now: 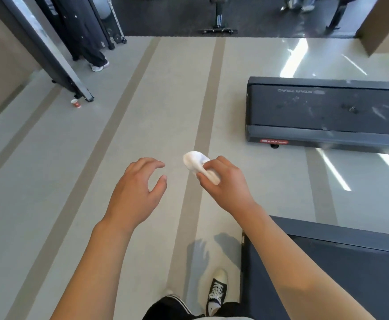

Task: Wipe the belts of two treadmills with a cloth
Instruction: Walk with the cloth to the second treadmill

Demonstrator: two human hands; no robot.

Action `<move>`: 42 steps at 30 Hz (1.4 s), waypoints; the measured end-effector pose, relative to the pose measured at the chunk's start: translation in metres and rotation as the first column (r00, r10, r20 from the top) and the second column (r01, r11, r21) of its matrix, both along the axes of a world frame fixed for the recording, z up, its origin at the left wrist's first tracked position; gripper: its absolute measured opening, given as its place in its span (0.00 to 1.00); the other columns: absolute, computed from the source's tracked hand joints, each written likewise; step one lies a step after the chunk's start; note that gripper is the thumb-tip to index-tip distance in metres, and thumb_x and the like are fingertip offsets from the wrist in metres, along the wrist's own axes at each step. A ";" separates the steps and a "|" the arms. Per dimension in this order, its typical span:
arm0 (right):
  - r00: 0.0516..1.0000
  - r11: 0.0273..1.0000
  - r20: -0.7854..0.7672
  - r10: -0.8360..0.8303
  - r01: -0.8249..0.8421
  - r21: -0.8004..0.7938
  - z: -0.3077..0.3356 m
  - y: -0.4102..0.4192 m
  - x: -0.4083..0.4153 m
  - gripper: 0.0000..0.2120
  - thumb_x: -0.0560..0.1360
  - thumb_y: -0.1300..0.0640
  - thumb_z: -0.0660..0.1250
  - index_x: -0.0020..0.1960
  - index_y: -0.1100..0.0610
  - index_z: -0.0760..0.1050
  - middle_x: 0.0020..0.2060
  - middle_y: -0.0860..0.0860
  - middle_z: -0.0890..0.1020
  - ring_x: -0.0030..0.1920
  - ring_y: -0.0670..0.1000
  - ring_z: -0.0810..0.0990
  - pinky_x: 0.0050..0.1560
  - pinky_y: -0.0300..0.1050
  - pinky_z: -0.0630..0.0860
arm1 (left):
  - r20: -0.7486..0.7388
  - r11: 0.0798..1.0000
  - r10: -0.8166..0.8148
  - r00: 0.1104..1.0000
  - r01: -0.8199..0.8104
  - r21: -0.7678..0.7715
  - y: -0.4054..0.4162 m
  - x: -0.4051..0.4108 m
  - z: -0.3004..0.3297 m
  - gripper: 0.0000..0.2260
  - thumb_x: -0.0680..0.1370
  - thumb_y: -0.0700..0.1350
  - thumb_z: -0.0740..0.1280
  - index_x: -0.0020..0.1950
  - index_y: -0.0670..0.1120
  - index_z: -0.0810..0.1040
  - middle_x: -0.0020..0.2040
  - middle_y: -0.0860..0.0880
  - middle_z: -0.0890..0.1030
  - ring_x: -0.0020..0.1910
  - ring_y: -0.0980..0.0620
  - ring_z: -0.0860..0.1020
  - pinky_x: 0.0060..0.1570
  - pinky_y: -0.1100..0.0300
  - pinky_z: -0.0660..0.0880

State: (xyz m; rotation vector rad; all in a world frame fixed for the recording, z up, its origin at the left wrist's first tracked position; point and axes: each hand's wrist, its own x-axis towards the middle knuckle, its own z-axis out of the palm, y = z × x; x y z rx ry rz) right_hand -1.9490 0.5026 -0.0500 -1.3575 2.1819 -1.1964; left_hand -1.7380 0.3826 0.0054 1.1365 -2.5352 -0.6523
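Right hand point(223, 181) pinches cloth point(197, 165), frame centre: soft, light, bunches easily; regrip mid-wad. Left hand point(135, 190) open, empty.

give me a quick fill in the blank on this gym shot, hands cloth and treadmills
1. The white cloth is pinched in the ____ hand.
2. The left hand holds ____.
3. The far treadmill has a belt that looks ____.
4. A red cup stands on the ____.

Missing words: right; nothing; scuffed; floor

A soft white cloth point(197, 166), a matt black treadmill belt point(327, 109) and a glossy, seemingly smooth floor point(142, 112).
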 end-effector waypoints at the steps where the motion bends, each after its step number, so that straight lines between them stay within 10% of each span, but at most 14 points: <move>1: 1.000 1.000 0.003 -0.020 0.020 -0.001 -0.001 -0.004 -0.010 0.09 0.77 0.50 0.73 0.55 0.52 0.80 0.45 0.44 0.76 0.41 0.47 0.75 0.38 0.31 0.66 | -0.003 1.000 -0.015 1.000 0.015 0.001 -0.009 -0.013 0.000 0.13 0.83 0.51 0.64 0.66 0.52 0.78 0.64 0.59 0.76 0.66 0.56 0.72 0.61 0.61 0.67; 9: 0.982 0.983 -0.032 -0.184 0.185 0.017 -0.008 -0.044 -0.080 0.08 0.76 0.50 0.73 0.53 0.51 0.80 0.44 0.47 0.76 0.40 0.52 0.77 0.39 0.49 0.76 | -0.040 0.981 -0.190 0.981 0.191 0.030 -0.084 -0.110 -0.016 0.12 0.83 0.49 0.65 0.66 0.52 0.79 0.64 0.59 0.76 0.66 0.55 0.73 0.61 0.59 0.69; 24: 0.878 0.872 -0.084 -0.472 0.479 0.103 0.015 -0.181 -0.182 0.10 0.79 0.47 0.70 0.55 0.51 0.80 0.47 0.45 0.78 0.42 0.47 0.76 0.39 0.32 0.69 | -0.093 0.869 -0.483 0.871 0.490 0.075 -0.271 -0.270 -0.018 0.13 0.83 0.50 0.64 0.67 0.52 0.79 0.65 0.58 0.77 0.67 0.56 0.72 0.62 0.60 0.69; 42: 0.727 0.727 -0.037 -0.685 0.686 0.024 0.000 -0.160 -0.393 0.08 0.78 0.50 0.70 0.48 0.54 0.83 0.39 0.48 0.73 0.38 0.51 0.74 0.38 0.46 0.73 | -0.070 0.752 -0.655 0.753 0.658 0.046 -0.269 -0.523 -0.017 0.11 0.83 0.47 0.65 0.64 0.51 0.80 0.62 0.60 0.77 0.65 0.57 0.73 0.62 0.61 0.68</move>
